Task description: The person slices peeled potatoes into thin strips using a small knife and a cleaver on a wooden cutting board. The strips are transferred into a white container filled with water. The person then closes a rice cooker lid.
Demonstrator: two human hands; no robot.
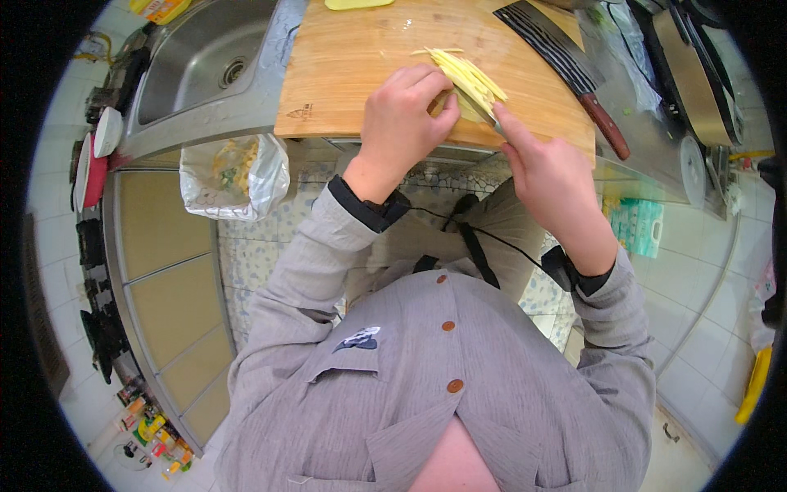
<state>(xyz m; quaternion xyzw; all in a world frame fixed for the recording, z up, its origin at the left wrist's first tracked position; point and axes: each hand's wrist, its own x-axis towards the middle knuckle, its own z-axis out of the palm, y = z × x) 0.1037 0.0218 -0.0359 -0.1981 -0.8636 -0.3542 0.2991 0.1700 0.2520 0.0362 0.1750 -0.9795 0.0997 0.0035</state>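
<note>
A pile of thin pale-yellow strips [467,74] lies on the wooden cutting board [344,67]. My right hand [547,166] grips a small knife [476,104], its forefinger stretched along the back of the blade; the handle is mostly hidden in the palm. The blade lies along the near side of the strips. At the other end of the blade, my left hand [409,104] has curled fingers and thumb near a flat yellowish piece; whether it pinches anything is hidden. A cleaver [565,64] with a dark patterned blade and a reddish wooden handle rests at the board's right side.
A steel sink [203,67] is at the left. Below its edge hangs a bin lined with a white plastic bag [267,178], holding scraps. At the board's far edge lies a yellow-green item [358,3]. Pans and a clear plastic bag [633,55] stand at the right.
</note>
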